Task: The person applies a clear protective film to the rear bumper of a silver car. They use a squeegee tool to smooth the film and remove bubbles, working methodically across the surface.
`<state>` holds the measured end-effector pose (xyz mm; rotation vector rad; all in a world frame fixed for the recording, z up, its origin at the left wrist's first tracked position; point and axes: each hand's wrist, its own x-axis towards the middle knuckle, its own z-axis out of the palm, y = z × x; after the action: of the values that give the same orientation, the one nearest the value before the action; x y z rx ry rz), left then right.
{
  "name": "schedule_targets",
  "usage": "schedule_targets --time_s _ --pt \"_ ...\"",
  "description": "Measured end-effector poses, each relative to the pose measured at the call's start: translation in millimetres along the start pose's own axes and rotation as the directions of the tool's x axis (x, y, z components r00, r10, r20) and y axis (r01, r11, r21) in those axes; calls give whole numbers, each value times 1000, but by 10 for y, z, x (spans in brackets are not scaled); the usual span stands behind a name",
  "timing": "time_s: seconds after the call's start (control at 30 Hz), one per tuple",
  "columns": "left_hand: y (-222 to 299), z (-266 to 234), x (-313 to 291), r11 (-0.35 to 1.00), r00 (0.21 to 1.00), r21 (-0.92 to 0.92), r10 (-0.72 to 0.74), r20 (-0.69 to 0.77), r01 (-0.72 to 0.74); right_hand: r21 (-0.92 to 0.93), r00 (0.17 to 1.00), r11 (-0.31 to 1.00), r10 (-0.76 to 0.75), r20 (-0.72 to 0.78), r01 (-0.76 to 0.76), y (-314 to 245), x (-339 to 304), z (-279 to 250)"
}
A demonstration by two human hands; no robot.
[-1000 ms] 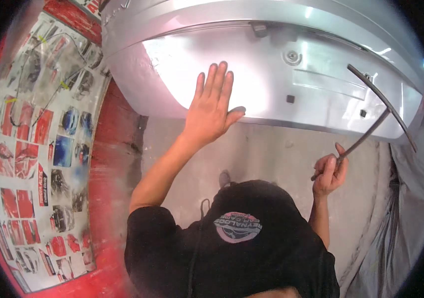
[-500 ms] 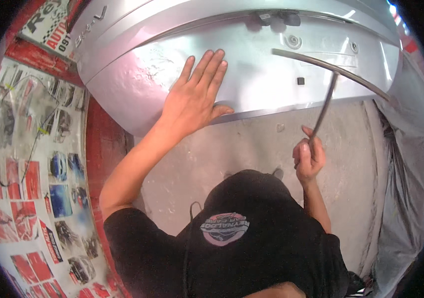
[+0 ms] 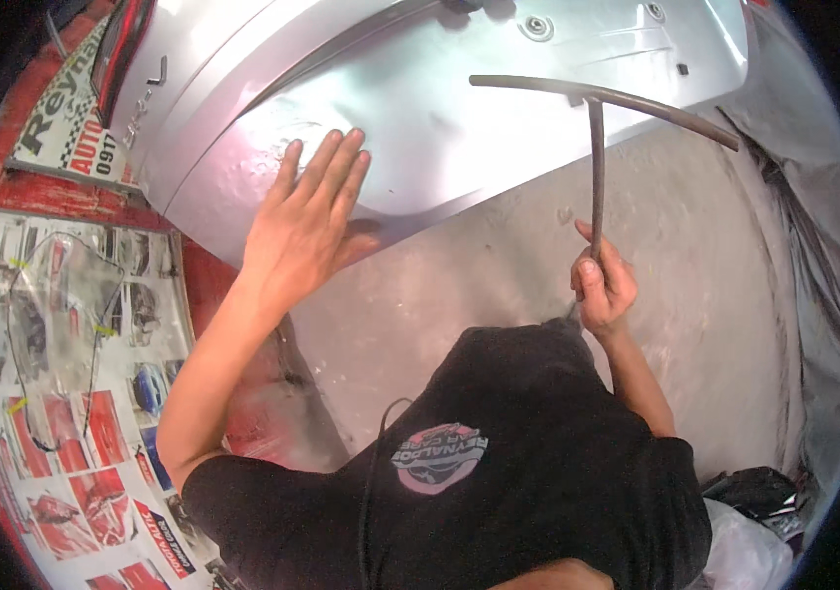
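My left hand [image 3: 297, 231] lies with its fingers stretched out over the silver rear panel of a car [image 3: 420, 128]. Its fingertips are beside a rippled, dented patch [image 3: 261, 138]; I cannot tell how firmly the palm touches the metal. My right hand [image 3: 605, 285], in front of my body, is closed around the lower end of the stem of a T-shaped metal bar [image 3: 597, 177]. The bar's long, slightly curved crosspiece points away from me, in front of the panel's lower right part.
Grey concrete floor [image 3: 479, 265] lies between me and the car. To the left are a red-edged wall and a printed photo banner [image 3: 159, 295] with a thin wire loop [image 3: 95, 334] over it. Grey sheeting [image 3: 833, 295] hangs on the right, with a pale plastic bag [image 3: 750, 551] below.
My view has turned, and the car sits further left and tilted. My left hand has slid left, closer to the dented patch. The T-shaped bar stands straighter in my right hand.
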<state>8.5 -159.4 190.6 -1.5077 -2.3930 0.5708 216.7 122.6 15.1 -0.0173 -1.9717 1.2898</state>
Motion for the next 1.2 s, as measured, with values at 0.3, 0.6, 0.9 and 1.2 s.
schedule_targets --time_s 0.3,0.6,0.9,1.2 --pt "24 143 524 945 940 -107 286 -186 -309 6 997 1000 19 69 -19 -84 -32 130" --pt "-158 37 35 980 978 -14 197 -67 -198 -4 993 996 92 73 -92 -161 -90 219" --pt "-111 70 164 992 986 56 118 -113 -113 -54 994 992 113 4 -113 -72 -206 102" --pt "8 35 11 952 953 -48 303 4 -303 -81 985 981 172 -29 -174 87 -365 -66"
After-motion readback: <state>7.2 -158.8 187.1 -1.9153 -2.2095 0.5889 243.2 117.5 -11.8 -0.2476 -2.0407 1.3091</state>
